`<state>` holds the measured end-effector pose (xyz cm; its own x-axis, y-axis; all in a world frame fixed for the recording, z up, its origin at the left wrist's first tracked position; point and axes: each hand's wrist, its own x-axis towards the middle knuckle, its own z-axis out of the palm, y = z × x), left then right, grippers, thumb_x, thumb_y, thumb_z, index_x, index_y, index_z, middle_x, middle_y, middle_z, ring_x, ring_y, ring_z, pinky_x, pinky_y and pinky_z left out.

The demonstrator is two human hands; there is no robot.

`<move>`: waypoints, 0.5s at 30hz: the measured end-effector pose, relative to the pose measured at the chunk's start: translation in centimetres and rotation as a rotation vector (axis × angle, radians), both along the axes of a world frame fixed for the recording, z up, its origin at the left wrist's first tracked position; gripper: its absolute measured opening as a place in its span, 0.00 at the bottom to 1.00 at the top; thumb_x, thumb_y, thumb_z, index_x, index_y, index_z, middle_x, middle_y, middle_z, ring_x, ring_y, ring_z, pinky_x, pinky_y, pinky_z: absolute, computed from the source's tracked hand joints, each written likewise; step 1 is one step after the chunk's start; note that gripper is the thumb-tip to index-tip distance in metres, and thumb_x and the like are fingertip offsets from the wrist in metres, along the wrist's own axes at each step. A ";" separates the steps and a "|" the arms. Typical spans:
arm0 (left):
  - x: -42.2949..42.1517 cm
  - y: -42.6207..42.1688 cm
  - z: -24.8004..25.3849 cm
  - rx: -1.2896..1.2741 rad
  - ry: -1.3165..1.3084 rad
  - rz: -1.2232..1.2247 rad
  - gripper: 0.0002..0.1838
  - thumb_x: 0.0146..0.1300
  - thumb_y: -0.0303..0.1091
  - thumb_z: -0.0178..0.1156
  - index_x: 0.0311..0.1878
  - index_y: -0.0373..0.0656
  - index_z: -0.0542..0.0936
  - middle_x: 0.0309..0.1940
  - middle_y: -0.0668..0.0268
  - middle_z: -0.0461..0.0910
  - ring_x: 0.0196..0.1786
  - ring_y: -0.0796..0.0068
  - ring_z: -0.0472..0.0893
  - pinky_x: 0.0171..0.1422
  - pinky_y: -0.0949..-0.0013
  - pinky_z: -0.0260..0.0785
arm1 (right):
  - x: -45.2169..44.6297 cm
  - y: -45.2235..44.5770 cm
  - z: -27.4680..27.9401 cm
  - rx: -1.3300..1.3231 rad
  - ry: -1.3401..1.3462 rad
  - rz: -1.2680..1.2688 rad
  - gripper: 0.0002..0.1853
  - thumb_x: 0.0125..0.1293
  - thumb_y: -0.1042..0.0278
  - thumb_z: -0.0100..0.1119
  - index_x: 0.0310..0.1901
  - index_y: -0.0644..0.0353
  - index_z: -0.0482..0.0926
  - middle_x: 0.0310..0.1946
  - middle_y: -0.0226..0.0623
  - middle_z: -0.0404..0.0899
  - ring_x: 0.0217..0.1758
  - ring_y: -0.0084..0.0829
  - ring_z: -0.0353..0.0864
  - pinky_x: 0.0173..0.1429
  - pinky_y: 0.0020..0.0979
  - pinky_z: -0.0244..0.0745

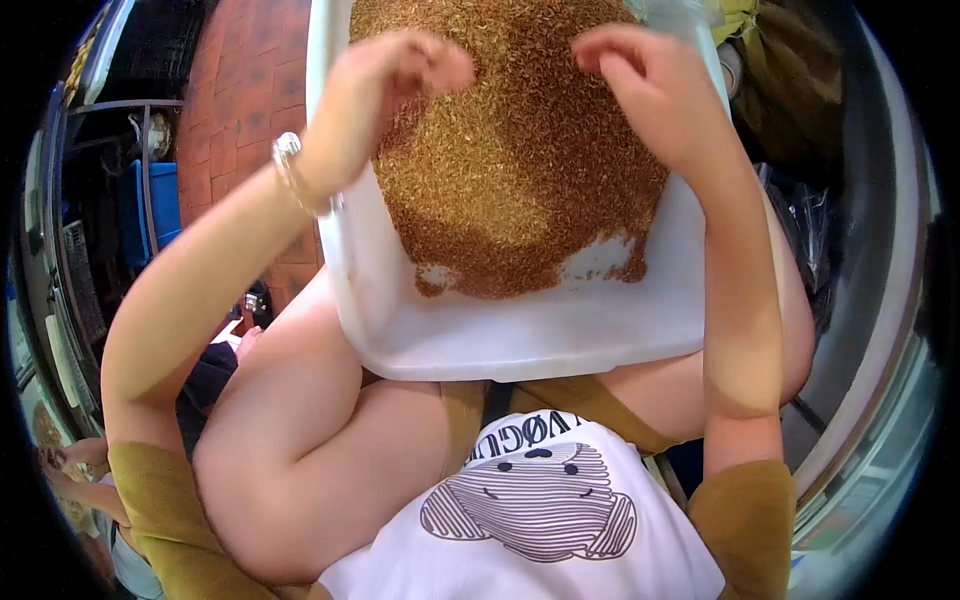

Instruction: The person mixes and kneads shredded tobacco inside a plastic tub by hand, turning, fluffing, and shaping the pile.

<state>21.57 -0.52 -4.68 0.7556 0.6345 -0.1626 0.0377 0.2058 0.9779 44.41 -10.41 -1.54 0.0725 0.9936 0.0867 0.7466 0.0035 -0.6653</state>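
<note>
Looks light, dry and loose, best cupped mid-spread: shredded brown material (530,165) inside the white tub (520,338), with left hand (405,85) and right hand (655,95) curled at its far end, grip impossible to tell.

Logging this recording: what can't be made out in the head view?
All in the head view:
Left hand: blurred; whether it holds anything is unclear.
Right hand: its back hides the palm.
White tub: far end cut off by the top edge.
Clear object: cut off by the same edge.
</note>
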 end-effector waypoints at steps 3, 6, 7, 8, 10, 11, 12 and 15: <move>-0.6 -4.9 -0.6 -0.127 0.237 -0.119 0.13 0.55 0.28 0.43 0.34 0.35 0.78 0.35 0.59 0.80 0.40 0.72 0.77 0.52 0.71 0.67 | -0.6 -2.8 -0.7 -0.389 -0.024 0.066 0.12 0.55 0.72 0.47 0.35 0.66 0.79 0.29 0.43 0.80 0.34 0.34 0.80 0.41 0.29 0.73; -1.8 -9.5 -3.6 -0.291 0.529 -0.490 0.13 0.57 0.28 0.45 0.36 0.33 0.79 0.34 0.59 0.81 0.41 0.72 0.79 0.51 0.70 0.70 | -1.9 -4.9 -2.5 -0.773 -0.051 0.254 0.12 0.55 0.70 0.47 0.33 0.66 0.80 0.28 0.48 0.79 0.32 0.41 0.80 0.39 0.35 0.74; -2.1 -10.7 -4.2 -0.200 0.603 -0.612 0.13 0.57 0.31 0.47 0.37 0.34 0.79 0.34 0.60 0.81 0.40 0.71 0.79 0.51 0.69 0.70 | -2.1 -5.4 -2.7 -0.863 -0.085 0.268 0.12 0.55 0.69 0.47 0.33 0.66 0.80 0.29 0.49 0.79 0.33 0.43 0.80 0.40 0.36 0.74; -2.5 -11.4 -4.5 -0.068 0.721 -0.717 0.14 0.57 0.34 0.48 0.39 0.36 0.79 0.35 0.59 0.81 0.40 0.70 0.79 0.50 0.69 0.70 | -2.2 -5.8 -3.1 -0.951 -0.120 0.282 0.13 0.55 0.68 0.47 0.33 0.65 0.80 0.29 0.49 0.79 0.34 0.44 0.79 0.42 0.38 0.74; -2.9 -12.2 -4.5 0.112 0.913 -0.883 0.17 0.58 0.38 0.47 0.45 0.38 0.77 0.37 0.56 0.80 0.42 0.63 0.79 0.52 0.66 0.69 | -0.9 -7.0 -5.6 -0.918 -0.263 0.227 0.13 0.55 0.68 0.47 0.33 0.65 0.80 0.31 0.50 0.79 0.35 0.46 0.79 0.43 0.40 0.74; -3.1 -12.3 -4.5 0.225 0.989 -0.981 0.18 0.58 0.38 0.46 0.47 0.38 0.76 0.38 0.55 0.79 0.43 0.62 0.79 0.53 0.65 0.69 | -0.3 -7.1 -6.0 -0.899 -0.333 0.198 0.13 0.55 0.67 0.47 0.33 0.65 0.80 0.32 0.51 0.79 0.36 0.47 0.79 0.44 0.41 0.73; -3.4 -12.3 -4.6 0.339 1.066 -1.079 0.20 0.59 0.39 0.45 0.49 0.39 0.75 0.40 0.54 0.79 0.44 0.61 0.78 0.54 0.64 0.68 | 0.4 -7.2 -6.1 -0.935 -0.388 0.155 0.13 0.55 0.67 0.47 0.33 0.65 0.80 0.32 0.52 0.79 0.36 0.48 0.79 0.44 0.42 0.73; -4.3 -12.5 -5.4 0.598 1.184 -1.183 0.24 0.58 0.43 0.44 0.54 0.41 0.73 0.52 0.53 0.72 0.60 0.57 0.67 0.66 0.53 0.50 | 2.2 -7.3 -6.3 -1.009 -0.502 0.032 0.14 0.54 0.66 0.47 0.32 0.66 0.80 0.34 0.52 0.79 0.38 0.49 0.78 0.45 0.42 0.73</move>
